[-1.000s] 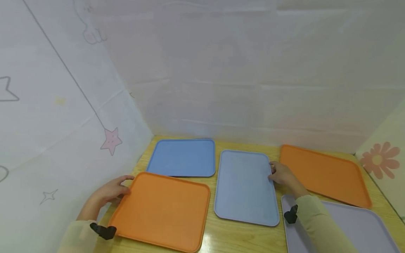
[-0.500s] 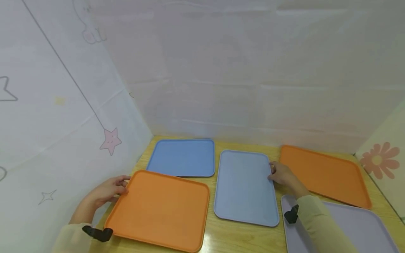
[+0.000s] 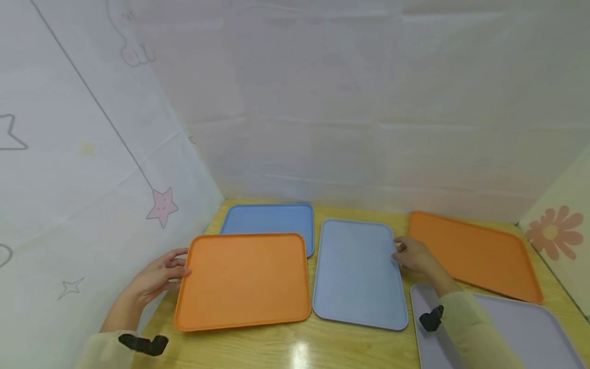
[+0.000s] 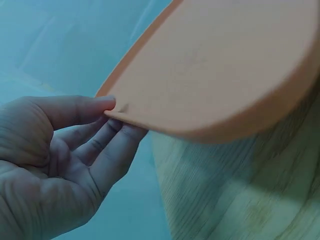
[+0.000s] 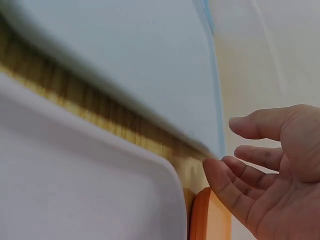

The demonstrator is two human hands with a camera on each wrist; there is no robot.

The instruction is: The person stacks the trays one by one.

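Note:
My left hand [image 3: 159, 277] pinches the left rim of an orange tray [image 3: 244, 282], thumb on top and fingers beneath, as the left wrist view shows. That tray is raised off the wooden table and covers the front of a blue tray [image 3: 267, 218]. At the right rim of a light blue tray [image 3: 359, 274] is my right hand [image 3: 415, 256]. In the right wrist view its fingertips [image 5: 212, 167] are against or very near the rim, while the thumb stands apart, so nothing is gripped there. The light blue tray lies to the right of the held tray.
A second orange tray [image 3: 475, 256] lies at the back right. A lilac tray [image 3: 516, 328] is in front of it, partly under my right forearm. Wood [image 3: 258, 351] shows along the front. White sheeting [image 3: 345, 102] stands behind the table, with more at both sides.
My left hand has lifted and turned the orange tray, so its near edge moved away from me and it now overlaps the blue tray. My right hand has stayed nearly still.

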